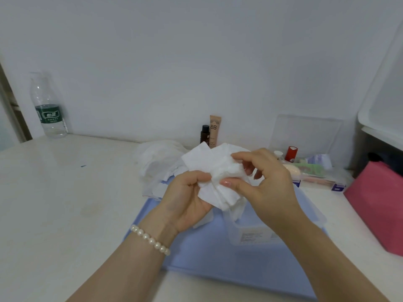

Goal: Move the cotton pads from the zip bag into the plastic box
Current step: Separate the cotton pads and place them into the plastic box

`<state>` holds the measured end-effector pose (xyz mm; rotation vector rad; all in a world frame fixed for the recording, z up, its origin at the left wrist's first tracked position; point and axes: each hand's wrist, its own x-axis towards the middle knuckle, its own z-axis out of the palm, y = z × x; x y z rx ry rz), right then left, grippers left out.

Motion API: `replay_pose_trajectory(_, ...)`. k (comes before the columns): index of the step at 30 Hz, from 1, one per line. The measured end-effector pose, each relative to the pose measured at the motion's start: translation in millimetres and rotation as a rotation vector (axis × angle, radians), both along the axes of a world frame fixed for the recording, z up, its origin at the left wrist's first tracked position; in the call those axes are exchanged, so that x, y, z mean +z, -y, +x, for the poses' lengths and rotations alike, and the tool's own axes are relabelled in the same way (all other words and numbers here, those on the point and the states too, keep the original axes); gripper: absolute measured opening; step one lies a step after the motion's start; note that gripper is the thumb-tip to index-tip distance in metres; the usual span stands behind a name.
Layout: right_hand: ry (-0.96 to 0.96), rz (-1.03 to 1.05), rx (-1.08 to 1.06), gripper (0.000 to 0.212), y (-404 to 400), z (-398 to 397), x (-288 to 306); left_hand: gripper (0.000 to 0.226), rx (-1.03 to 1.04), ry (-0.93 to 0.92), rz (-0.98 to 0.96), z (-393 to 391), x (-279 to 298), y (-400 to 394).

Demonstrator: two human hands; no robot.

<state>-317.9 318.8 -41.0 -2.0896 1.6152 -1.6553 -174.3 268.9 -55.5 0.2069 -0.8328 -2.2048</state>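
A loose stack of white square cotton pads [214, 173] is held above the table by both hands. My left hand [187, 199] grips the stack from below, thumb on its left edge. My right hand [261, 182] pinches the stack's right side between thumb and fingers. Under my right hand stands the clear plastic box [250, 234], resting on a pale blue mat [196, 247]. More white pads show inside the box's near edge. The crumpled clear zip bag [161, 164] lies behind my left hand with white pads inside it.
A water bottle [49, 107] stands at the far left by the wall. A small dark bottle [205, 134] and a BB tube [215, 130] stand behind the pads. A clear organiser [311, 162] with toiletries sits at the right, next to a pink bag [379, 205].
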Motion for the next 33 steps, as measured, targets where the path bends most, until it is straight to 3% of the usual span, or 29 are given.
replay_pose_trajectory(5,-0.074,-0.11,0.014,0.032,2,-1,-4,0.052,0.013,0.021,-0.084,1,1,1)
replay_pose_trajectory(10,-0.188,-0.358,-0.041,0.021,5,0,-9,0.051,-0.005,-0.02,-0.024,0,0,2)
replay_pose_trajectory(15,-0.415,-0.63,-0.112,0.033,11,2,-22,0.022,0.048,0.051,0.032,-4,1,-1)
replay_pose_trajectory(17,-0.445,-0.624,-0.085,0.026,11,2,-26,0.025,0.072,0.045,0.053,-5,1,-2)
replay_pose_trajectory(19,-0.27,-0.486,-0.079,0.015,6,6,-24,0.027,0.112,0.068,0.041,-5,0,-1)
replay_pose_trajectory(22,0.442,-0.043,0.037,0.024,-2,12,-8,0.032,0.126,0.106,0.02,-6,-1,0)
replay_pose_trajectory(24,0.722,0.12,0.152,0.022,0,6,-2,0.042,0.111,0.12,-0.006,-6,-4,3)
replay_pose_trajectory(29,0.989,0.357,0.398,0.033,4,-9,1,0.049,0.085,0.15,-0.017,-9,-11,5)
replay_pose_trajectory(33,1.005,0.405,0.369,0.033,4,-12,5,0.043,0.071,0.271,-0.096,-8,-10,1)
